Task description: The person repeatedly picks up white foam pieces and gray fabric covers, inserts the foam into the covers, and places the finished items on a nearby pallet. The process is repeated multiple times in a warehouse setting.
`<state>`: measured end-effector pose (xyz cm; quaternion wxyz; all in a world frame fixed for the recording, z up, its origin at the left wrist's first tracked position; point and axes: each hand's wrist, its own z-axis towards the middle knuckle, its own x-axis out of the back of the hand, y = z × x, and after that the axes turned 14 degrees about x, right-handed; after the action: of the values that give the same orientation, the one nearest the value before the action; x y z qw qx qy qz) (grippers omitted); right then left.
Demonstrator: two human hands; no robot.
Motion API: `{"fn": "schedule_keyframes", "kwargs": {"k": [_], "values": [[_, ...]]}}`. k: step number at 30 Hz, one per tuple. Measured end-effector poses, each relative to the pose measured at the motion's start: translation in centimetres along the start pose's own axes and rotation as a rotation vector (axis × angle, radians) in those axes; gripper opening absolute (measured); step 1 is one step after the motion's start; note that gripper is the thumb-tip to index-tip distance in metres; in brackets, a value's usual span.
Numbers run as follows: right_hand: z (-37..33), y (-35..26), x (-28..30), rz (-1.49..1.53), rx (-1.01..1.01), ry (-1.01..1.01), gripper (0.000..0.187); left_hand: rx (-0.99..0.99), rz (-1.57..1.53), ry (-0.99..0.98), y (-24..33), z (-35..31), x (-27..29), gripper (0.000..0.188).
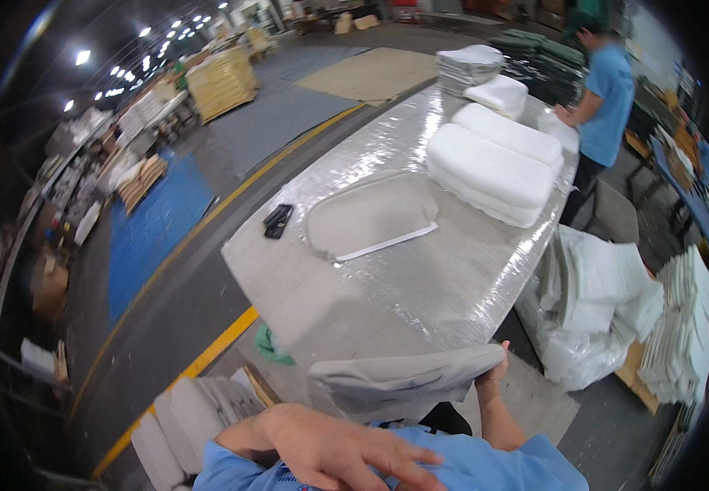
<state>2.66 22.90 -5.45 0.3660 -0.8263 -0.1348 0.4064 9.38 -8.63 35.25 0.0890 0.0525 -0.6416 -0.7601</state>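
A grey padded cushion, seen nearly edge-on, stands between my body and the table's near edge. My right hand grips its right end, with the thumb up at the corner. My left hand is close to my chest, its fingers spread and holding nothing; the cushion is just beyond it. Farther up the table lies a flat grey fabric cover with a white strip along its near edge. Left of that cover rests a small black object, too small to name.
White foam pads are piled on the table's right side, with more stacked behind. A co-worker in blue stands at the far right. Wrapped white foam sits on the floor to the right. Several grey cushions stand at lower left.
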Motion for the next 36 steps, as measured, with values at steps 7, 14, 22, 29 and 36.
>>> {"fn": "schedule_keyframes", "kwargs": {"k": [7,14,22,29,36], "values": [[-1.7,-0.4,-0.6,0.027,-0.040,-0.206,0.058,-0.131,0.369,0.777,0.9,-4.9,-6.5,0.015],[1.0,-0.2,3.0,-0.076,0.101,-0.146,0.036,-0.735,0.228,1.461,-1.1,-0.7,-11.3,0.015],[-0.6,-1.1,1.8,-0.130,0.050,-0.203,0.058,-0.984,0.249,1.310,-1.8,0.4,-11.1,0.013],[-0.5,-1.2,1.8,-0.190,0.064,-0.178,0.060,-1.048,0.349,1.064,-4.3,0.9,-11.7,0.015],[-0.6,-0.7,2.4,-0.146,0.092,-0.245,0.065,-0.621,0.142,0.793,-4.2,-1.7,-11.9,0.030]]}}
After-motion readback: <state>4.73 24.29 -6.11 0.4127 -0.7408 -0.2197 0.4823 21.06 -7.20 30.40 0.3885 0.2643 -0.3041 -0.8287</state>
